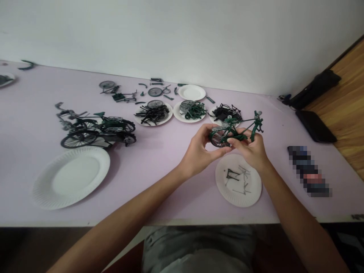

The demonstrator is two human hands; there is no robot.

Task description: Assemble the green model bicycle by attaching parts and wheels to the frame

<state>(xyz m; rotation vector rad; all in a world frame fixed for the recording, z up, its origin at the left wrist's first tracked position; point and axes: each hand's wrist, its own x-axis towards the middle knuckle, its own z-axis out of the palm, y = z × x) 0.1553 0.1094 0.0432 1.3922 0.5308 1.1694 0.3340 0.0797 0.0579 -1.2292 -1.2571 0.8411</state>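
Note:
Both my hands hold a green model bicycle above the table, its handlebar end pointing right. My left hand is closed around the rear wheel, thumb and fingers at its edge. My right hand grips the lower frame, with the thumb across it near the pedal area. A rear wheel shows, but I see no front wheel on the fork. Just below the hands lies a paper plate with several thin dark and grey parts on it.
Finished-looking model bicycles stand at the left behind a large paper plate. Plates of black parts and green parts sit at the back, among loose pieces. A black case and a blurred-out object lie at the right.

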